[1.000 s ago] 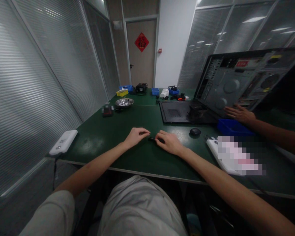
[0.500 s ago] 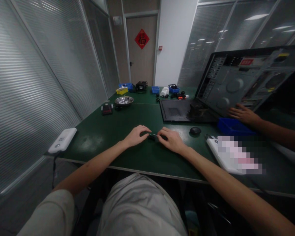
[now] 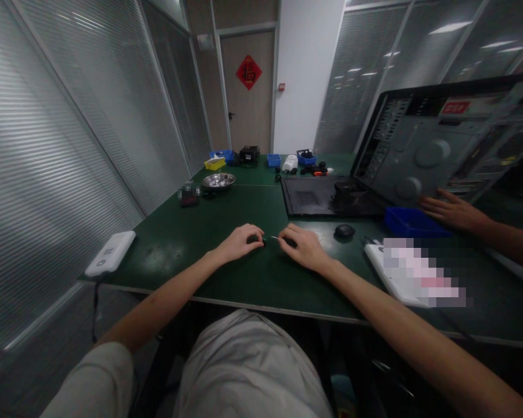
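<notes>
My left hand (image 3: pixel 243 241) rests over the green table, its thumb and fingers closed on a small dark piece (image 3: pixel 262 240) with a greenish edge. Most of that piece is covered by the fingertips. A little to the right, my right hand (image 3: pixel 303 245) pinches a thin tool with a slim metal tip (image 3: pixel 274 237). The tip points left toward the dark piece, with a small gap between them. The tool's handle is hidden inside my right hand, so its exact kind does not show.
At right, a co-worker's hand (image 3: pixel 453 210) touches a tilted computer case (image 3: pixel 422 133). Nearby are a black panel (image 3: pixel 303 197), a blue bin (image 3: pixel 412 222), a black mouse (image 3: pixel 344 231) and a white device (image 3: pixel 387 276). A metal bowl (image 3: pixel 218 182) and another white device (image 3: pixel 110 253) lie left.
My hands have drawn slightly apart; the dark piece that lay between them is now mostly inside my left fingers, clear of the metal tip. The computer case and the co-worker's hand have shifted right.
</notes>
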### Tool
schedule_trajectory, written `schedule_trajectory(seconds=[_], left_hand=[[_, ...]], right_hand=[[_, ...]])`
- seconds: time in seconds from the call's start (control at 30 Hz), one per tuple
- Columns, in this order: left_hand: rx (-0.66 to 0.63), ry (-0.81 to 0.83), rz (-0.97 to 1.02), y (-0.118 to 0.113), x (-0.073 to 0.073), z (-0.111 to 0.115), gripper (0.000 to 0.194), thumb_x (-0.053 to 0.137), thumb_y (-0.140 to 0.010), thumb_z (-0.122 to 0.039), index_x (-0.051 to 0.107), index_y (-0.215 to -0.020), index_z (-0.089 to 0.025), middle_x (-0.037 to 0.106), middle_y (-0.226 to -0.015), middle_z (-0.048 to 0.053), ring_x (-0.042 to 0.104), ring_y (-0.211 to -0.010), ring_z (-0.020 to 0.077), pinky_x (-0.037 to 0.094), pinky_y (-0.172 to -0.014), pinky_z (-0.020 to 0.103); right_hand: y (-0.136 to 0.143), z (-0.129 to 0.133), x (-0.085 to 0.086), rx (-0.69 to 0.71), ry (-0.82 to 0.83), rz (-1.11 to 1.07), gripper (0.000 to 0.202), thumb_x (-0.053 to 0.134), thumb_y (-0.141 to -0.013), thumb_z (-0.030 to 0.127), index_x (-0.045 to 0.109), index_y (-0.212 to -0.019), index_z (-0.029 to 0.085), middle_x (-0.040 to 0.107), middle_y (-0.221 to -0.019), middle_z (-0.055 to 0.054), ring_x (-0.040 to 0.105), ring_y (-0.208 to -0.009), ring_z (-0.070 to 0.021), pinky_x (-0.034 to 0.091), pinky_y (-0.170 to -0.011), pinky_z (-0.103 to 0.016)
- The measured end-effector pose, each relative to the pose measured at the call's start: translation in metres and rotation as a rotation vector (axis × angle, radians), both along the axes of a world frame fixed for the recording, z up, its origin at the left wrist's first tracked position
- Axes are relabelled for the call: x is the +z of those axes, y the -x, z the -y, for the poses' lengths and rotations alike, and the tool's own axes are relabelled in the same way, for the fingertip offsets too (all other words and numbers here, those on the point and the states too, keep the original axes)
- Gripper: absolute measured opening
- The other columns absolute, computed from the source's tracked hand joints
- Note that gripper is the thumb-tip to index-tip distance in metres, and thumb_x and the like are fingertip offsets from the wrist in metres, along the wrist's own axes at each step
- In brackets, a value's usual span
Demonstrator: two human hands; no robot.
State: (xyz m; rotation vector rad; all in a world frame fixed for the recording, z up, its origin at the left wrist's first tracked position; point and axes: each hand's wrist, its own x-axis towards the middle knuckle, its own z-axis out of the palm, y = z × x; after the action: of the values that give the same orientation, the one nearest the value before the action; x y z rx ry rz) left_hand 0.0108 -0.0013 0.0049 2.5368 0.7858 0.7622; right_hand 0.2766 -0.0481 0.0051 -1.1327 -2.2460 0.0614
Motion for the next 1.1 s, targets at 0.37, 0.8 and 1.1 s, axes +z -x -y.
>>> schedule_trajectory(seconds=[0.37,0.8,1.1], left_hand=[[-0.02,0.069,-0.122,0.016,0.001,-0.027,0.02,0.058,-0.099,-0.033,0.067,-0.113,-0.022,0.07,-0.11,0.006,0.066,-0.101,0.0186,0.05,-0.091,0.033],[1.019,0.149,-0.044,0.281,-0.013,-0.092,0.036,0.07,-0.08,-0.036,0.077,-0.113,-0.02,0.078,-0.104,0.007,0.071,-0.099,0.0251,0.053,-0.091,0.033],[1.03,-0.04,-0.079,0.277,-0.02,-0.087,0.025,0.063,-0.085,-0.03,0.08,-0.101,-0.02,0.076,-0.11,0.006,0.068,-0.104,0.0267,0.05,-0.099,0.036]], right_hand=[[-0.005,-0.003,-0.003,-0.018,0.01,0.014,0.015,0.053,-0.101,0.033,0.065,-0.098,0.024,0.064,-0.095,-0.002,0.059,-0.076,-0.0144,0.037,-0.065,-0.027],[-0.003,-0.004,-0.003,-0.005,0.044,0.028,0.018,0.052,-0.101,0.035,0.066,-0.098,0.024,0.065,-0.096,-0.003,0.059,-0.075,-0.0143,0.039,-0.066,-0.026],[-0.004,-0.004,-0.007,0.002,0.052,0.033,0.018,0.052,-0.101,0.035,0.066,-0.099,0.024,0.065,-0.096,-0.002,0.059,-0.075,-0.0145,0.041,-0.069,-0.027]])
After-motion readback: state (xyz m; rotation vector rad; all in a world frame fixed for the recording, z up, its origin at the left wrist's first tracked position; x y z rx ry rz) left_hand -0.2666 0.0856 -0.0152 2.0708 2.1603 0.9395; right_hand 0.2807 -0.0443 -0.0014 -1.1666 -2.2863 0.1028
